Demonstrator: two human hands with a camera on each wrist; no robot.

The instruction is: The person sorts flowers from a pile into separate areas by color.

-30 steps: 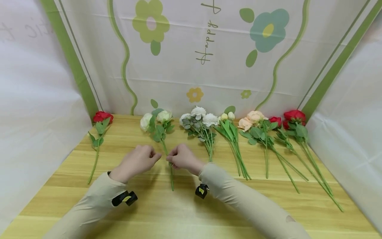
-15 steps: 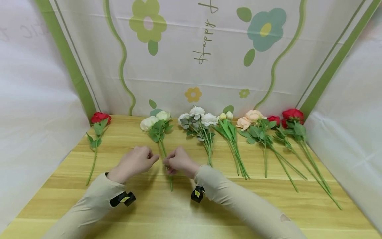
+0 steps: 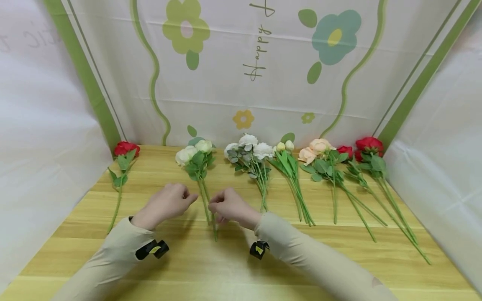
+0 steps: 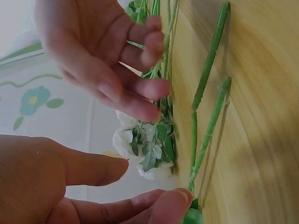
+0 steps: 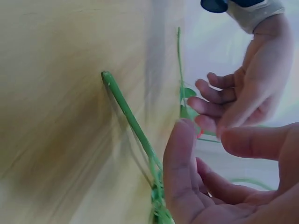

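Two cream-white roses point(image 3: 186, 155) with green leaves lie side by side on the table, heads away from me, their stems point(image 3: 205, 200) running toward me between my hands. My left hand point(image 3: 165, 205) hovers left of the stems; in the left wrist view its thumb and fingers are apart and hold nothing. Right of the stems, my right hand point(image 3: 233, 207) stays close, its fingertips near the right-hand stem. In the right wrist view that hand's thumb and fingers are parted, with a green stem point(image 5: 128, 112) lying beyond them on the wood.
Along the table's back lie white flowers point(image 3: 248, 142), tulips point(image 3: 289, 145), peach roses point(image 3: 320, 145) and red roses point(image 3: 370, 144) to the right. A single red rose point(image 3: 126, 148) lies far left. A printed cloth point(image 3: 218, 88) hangs behind the wooden table point(image 3: 203, 271).
The cream-white roses have come together, the left one's stem now visible beside the other. My right hand has let go of the stem and moved slightly right.
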